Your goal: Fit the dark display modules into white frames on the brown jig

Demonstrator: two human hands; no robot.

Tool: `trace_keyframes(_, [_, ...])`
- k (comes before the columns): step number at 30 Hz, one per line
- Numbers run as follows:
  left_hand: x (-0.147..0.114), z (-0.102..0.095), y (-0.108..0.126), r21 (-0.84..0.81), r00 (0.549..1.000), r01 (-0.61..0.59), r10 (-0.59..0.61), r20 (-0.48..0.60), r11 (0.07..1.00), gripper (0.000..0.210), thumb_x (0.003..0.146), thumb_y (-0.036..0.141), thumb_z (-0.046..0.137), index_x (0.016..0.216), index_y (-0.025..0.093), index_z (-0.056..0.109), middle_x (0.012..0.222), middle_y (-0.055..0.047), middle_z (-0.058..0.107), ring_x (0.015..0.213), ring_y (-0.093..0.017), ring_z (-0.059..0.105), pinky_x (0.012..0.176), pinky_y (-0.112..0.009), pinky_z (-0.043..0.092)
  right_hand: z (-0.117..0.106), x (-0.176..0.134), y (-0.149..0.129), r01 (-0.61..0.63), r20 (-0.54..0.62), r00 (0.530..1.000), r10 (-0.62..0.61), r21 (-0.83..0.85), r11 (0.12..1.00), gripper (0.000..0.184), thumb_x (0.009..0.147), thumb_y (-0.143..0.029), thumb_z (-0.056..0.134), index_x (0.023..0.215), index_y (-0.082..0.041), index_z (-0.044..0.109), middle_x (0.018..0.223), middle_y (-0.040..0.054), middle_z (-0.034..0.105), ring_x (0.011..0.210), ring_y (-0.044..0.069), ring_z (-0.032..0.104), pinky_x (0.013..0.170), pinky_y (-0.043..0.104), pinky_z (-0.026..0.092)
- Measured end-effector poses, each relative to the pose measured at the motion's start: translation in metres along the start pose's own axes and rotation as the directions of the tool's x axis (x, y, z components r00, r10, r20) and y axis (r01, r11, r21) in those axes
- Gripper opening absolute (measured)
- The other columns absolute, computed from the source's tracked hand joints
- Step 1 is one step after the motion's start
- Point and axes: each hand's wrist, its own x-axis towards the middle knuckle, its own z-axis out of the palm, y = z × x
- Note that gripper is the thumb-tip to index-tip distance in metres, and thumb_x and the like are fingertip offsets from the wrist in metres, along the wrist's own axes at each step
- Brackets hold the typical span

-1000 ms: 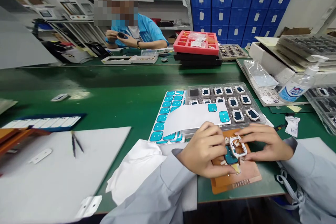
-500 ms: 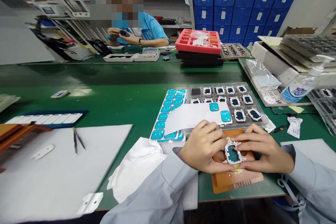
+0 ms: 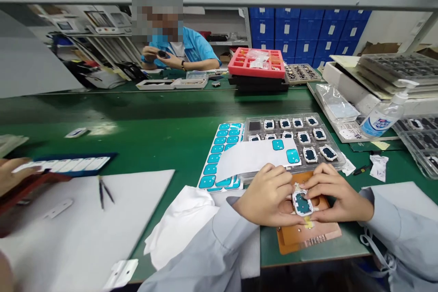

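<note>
Between my two hands is a small white squarish housing with a dark teal inside, like a watch case (image 3: 303,204). My left hand (image 3: 268,197) pinches its left side with thumb and fingers. On the other side, the closed fingers of my right hand (image 3: 337,195) hold its right and upper edges. Under it lies an orange fixture plate (image 3: 290,241), with a yellow tab (image 3: 308,222) just below the housing. Behind my hands, a clear tray (image 3: 342,164) carries several similar housings. A white backing sheet (image 3: 249,156) with two teal stickers overlaps the tray.
A sheet of teal stickers (image 3: 207,181) and a white cloth (image 3: 181,226) lie left of my hands. Tweezers (image 3: 102,191) rest on a white mat (image 3: 150,191). Another person's hand (image 3: 13,177) is at far left. A pump bottle (image 3: 385,116) stands right; a co-worker (image 3: 201,50) sits opposite.
The view has tilted up slightly. Another person's hand has come in at the far left, over the red-orange piece. My hands keep holding the housing in nearly the same place.
</note>
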Motion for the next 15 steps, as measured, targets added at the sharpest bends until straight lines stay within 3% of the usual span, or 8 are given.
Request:
trace_keyframes(3, [-0.001, 0.004, 0.003, -0.091, 0.995, 0.057, -0.064, -0.074, 0.994, 0.050, 0.075, 0.063, 0.071, 0.088, 0.015, 0.069, 0.075, -0.002, 0.063, 0.071, -0.016, 0.055, 0.067, -0.032, 0.037, 0.001, 0.001, -0.002, -0.035, -0.029, 0.999, 0.036, 0.017, 0.999, 0.038, 0.079, -0.045, 0.077, 0.105, -0.024, 0.058, 0.101, 0.0068, 0.072, 0.085, 0.024, 0.054, 0.076, 0.041, 0.040])
trace_keyframes(6, [-0.001, 0.010, 0.006, -0.222, 0.989, 0.110, -0.129, -0.073, 0.969, 0.046, 0.079, 0.058, 0.071, 0.101, 0.018, 0.069, 0.088, -0.005, 0.069, 0.079, -0.016, 0.062, 0.074, -0.032, 0.044, 0.002, 0.000, -0.004, -0.069, -0.064, 0.995, 0.070, 0.019, 0.997, 0.043, 0.075, -0.038, 0.077, 0.109, -0.025, 0.053, 0.099, 0.0059, 0.069, 0.084, 0.024, 0.055, 0.077, 0.041, 0.039])
trace_keyframes(10, [-0.001, 0.018, 0.008, -0.410, 0.981, 0.069, -0.137, -0.140, 0.910, 0.038, 0.084, 0.048, 0.070, 0.105, 0.016, 0.066, 0.099, -0.009, 0.070, 0.090, -0.018, 0.066, 0.080, -0.031, 0.053, 0.005, -0.002, -0.003, -0.094, -0.090, 0.991, 0.099, 0.055, 0.994, 0.048, 0.075, -0.034, 0.076, 0.115, -0.026, 0.051, 0.098, 0.0061, 0.062, 0.087, 0.025, 0.055, 0.076, 0.039, 0.041])
trace_keyframes(15, [0.001, 0.019, 0.007, -0.480, 0.962, 0.059, -0.178, -0.207, 0.875, 0.032, 0.087, 0.040, 0.068, 0.111, 0.018, 0.064, 0.110, -0.012, 0.066, 0.100, -0.020, 0.066, 0.083, -0.033, 0.058, 0.011, -0.007, 0.003, -0.177, -0.110, 0.969, 0.219, 0.305, 0.936, 0.052, 0.075, -0.043, 0.078, 0.116, -0.025, 0.051, 0.103, 0.0069, 0.057, 0.094, 0.024, 0.059, 0.080, 0.037, 0.050])
